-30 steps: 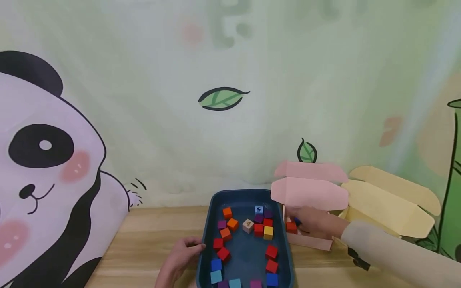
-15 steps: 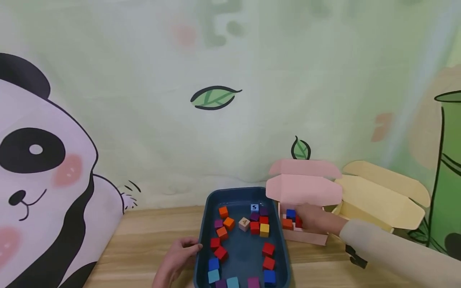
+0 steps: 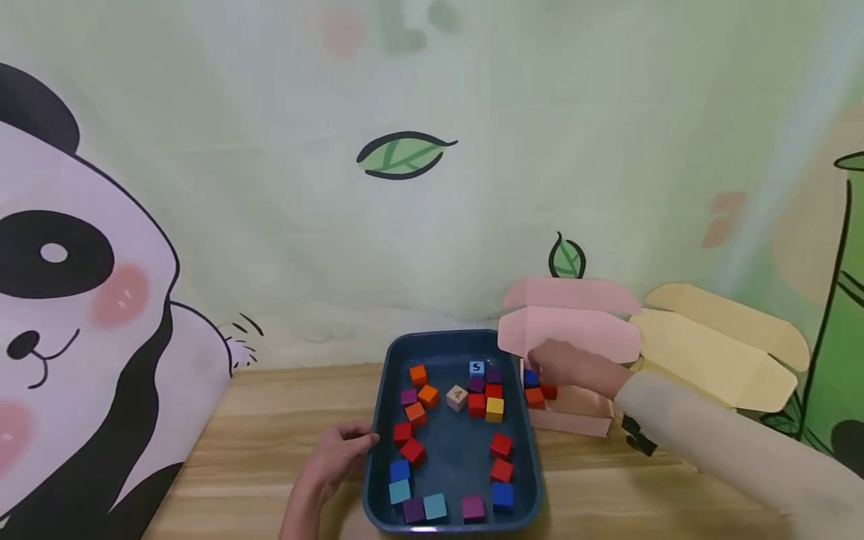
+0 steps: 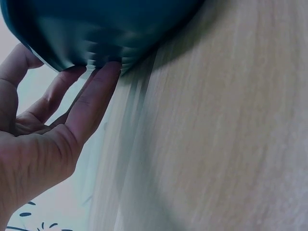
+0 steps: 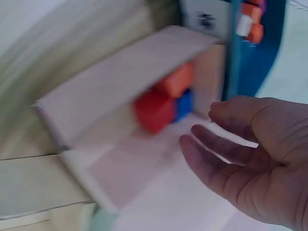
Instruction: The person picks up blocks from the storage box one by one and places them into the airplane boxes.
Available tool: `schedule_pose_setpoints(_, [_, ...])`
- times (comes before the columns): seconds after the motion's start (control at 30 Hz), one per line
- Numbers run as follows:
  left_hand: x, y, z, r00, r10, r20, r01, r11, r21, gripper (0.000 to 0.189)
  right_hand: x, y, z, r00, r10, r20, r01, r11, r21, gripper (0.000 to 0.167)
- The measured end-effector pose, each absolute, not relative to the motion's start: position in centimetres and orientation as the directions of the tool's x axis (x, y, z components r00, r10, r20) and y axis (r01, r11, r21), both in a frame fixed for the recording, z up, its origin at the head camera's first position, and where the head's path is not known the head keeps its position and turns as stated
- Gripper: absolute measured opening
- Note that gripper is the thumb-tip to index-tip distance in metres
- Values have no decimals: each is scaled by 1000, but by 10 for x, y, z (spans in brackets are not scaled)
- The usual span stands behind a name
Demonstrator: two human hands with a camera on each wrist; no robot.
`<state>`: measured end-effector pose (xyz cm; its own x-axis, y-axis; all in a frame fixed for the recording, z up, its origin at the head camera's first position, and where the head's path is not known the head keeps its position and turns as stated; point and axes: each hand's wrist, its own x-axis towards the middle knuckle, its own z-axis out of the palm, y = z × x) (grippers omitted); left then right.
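Note:
A dark blue tray (image 3: 448, 450) holds several coloured cubes along its sides and a wooden cube (image 3: 457, 398) marked "4". My left hand (image 3: 337, 450) holds its left rim; in the left wrist view, the fingertips (image 4: 113, 72) rest against the outer wall. To the right stands an open pink box (image 3: 570, 424). Inside, an orange cube (image 5: 175, 81), a red cube (image 5: 155, 111) and a blue cube (image 5: 183, 105) sit together in a corner. My right hand (image 3: 563, 364) hovers above them, fingers loosely bent and apart with nothing between them.
An open yellow box (image 3: 709, 356) stands right of the pink box, its lid leaning back. Both boxes and the tray are on a wooden table (image 3: 270, 450), before a printed panda backdrop (image 3: 283, 225).
My right hand has shifted up and left over the pink box, uncovering the red, orange and blue cubes there. My left hand stays at the tray rim. The head view has shifted slightly.

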<state>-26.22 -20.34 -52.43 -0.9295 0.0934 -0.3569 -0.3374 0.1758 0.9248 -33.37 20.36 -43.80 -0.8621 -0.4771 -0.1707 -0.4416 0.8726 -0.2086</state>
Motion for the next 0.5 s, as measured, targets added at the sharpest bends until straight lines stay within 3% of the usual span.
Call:
schedule_pose_setpoints(0.13, [-264, -203, -525, -931, 77, -357, -338, 195, 921, 34, -339, 182, -422, -814, -577, -70, -563, 813, -152, 6])
schedule_pose_setpoints(0.33, [-267, -201, -523, -947, 64, -315, -296, 210, 932, 34, -351, 138, -406, -799, -576, -174, -555, 817, -157, 10])
schedule_pose_setpoints(0.5, [-264, -200, -522, -941, 73, -331, -314, 179, 932, 33, -366, 98, -415, -790, -568, -230, -541, 823, -173, 14])
